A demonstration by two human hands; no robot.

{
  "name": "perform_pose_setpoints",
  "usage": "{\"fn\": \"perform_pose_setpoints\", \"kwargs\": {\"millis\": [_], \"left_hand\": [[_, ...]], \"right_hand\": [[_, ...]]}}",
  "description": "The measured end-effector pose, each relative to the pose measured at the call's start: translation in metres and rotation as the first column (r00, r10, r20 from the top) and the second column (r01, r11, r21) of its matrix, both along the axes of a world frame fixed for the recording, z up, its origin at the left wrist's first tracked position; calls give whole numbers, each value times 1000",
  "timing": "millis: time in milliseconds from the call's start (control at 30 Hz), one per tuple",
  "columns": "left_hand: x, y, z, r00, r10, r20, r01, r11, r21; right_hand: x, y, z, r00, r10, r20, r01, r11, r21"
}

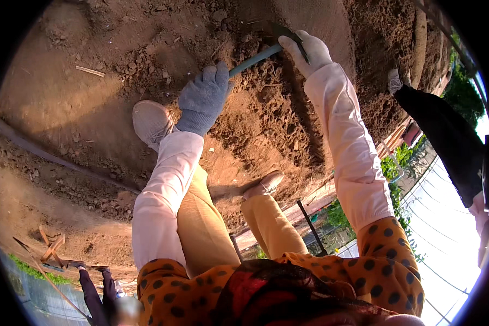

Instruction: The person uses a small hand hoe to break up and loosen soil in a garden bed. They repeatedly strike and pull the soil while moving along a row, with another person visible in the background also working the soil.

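Note:
A hoe with a blue-green handle [254, 60] and a dark flat metal blade [287, 33] is held across the soil before me. My left hand [203, 93], in a grey knit glove, is closed around the handle. At the blade end is my right hand [316, 51], in a pale glove, with its fingers around the tool's head. Part of the blade is hidden by that hand. Under the tool lies loose, crumbly brown soil [269, 102] with a shallow furrow. The far end of the handle is hidden behind my left hand.
My shoes [150, 120] stand on bare earth. A dark hose or pipe [65, 161] runs along the left. A person in black clothing [440, 126] is at the right. Another in dark trousers [91, 293] stands near crossed wooden pieces [53, 248]. Green plants [338, 214] grow by a translucent wall.

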State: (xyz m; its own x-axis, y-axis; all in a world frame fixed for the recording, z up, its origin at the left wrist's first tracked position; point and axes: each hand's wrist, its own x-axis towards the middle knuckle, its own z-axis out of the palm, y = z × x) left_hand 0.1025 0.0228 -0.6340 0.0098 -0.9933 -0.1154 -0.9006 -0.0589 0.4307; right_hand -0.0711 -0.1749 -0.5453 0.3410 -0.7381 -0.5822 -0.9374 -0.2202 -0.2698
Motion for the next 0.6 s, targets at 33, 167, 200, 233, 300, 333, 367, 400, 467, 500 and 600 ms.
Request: {"fn": "perform_pose_setpoints", "kwargs": {"millis": [33, 167, 200, 233, 300, 333, 367, 400, 467, 500, 600], "left_hand": [[1, -4, 3, 1000, -14, 14, 15, 999, -33], [4, -13, 1, 1000, 16, -11, -17, 995, -99], [8, -13, -1, 1000, 12, 7, -11, 992, -128], [10, -12, -4, 1000, 10, 25, -6, 988, -156], [10, -12, -11, 998, 56, 38, -45, 971, -236], [9, -15, -13, 996, 79, 41, -64, 958, -279], [9, -15, -14, 997, 75, 32, -65, 965, -255], [11, -11, -15, 997, 67, 31, -59, 974, -218], [11, -11, -15, 997, 60, 44, -53, 986, -161], [8, -11, -15, 996, 61, 70, -52, 991, -121], [6, -17, -14, 994, 58, 91, -50, 996, -78]], "right_hand": [[-6, -4, -5, 998, 17, 55, -17, 1000, -6], [-7, -15, -15, 998, 54, 21, -54, 998, -17], [3, -11, -8, 999, 37, -21, -37, 999, -4], [11, -10, -5, 998, 22, -64, -21, 1000, 9], [6, -8, -13, 1000, 15, -9, -15, 1000, -4], [2, -8, -17, 1000, 11, 16, -10, 1000, -13], [0, -9, -23, 1000, -6, 30, 7, 1000, -6], [-1, -7, -34, 998, -29, 51, 28, 999, 16], [-10, -12, -53, 996, -35, 83, 33, 999, 29], [-6, -17, -59, 994, -19, 104, 15, 999, 39], [-3, -32, -60, 993, 98, 66, -100, 994, 33]]}}
